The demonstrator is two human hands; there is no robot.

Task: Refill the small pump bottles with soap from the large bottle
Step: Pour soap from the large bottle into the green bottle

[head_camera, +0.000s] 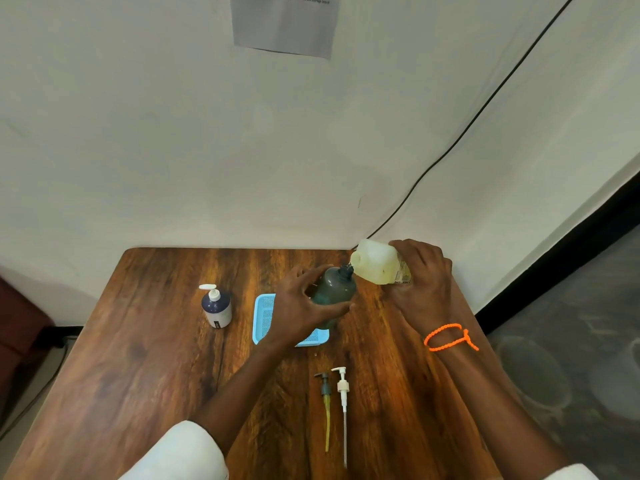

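Fingers of the left hand (304, 306) wrap the dark bottle (334, 292) over the tray (265, 318) — to steady it. Right hand (420, 275) grips the tipped large bottle (377, 263), mouth to neck, for pouring.

I think this is a plain room in an office or work bldg, not a kitchen. I see a bare white wall (138, 133) w/ a printed paper notice (284, 26) stuck on it, a black cable (460, 133) running down the wall, a wood-look table (138, 375) pushed into the corner, and grey floor (571, 341) w/ black trim at the bottom.
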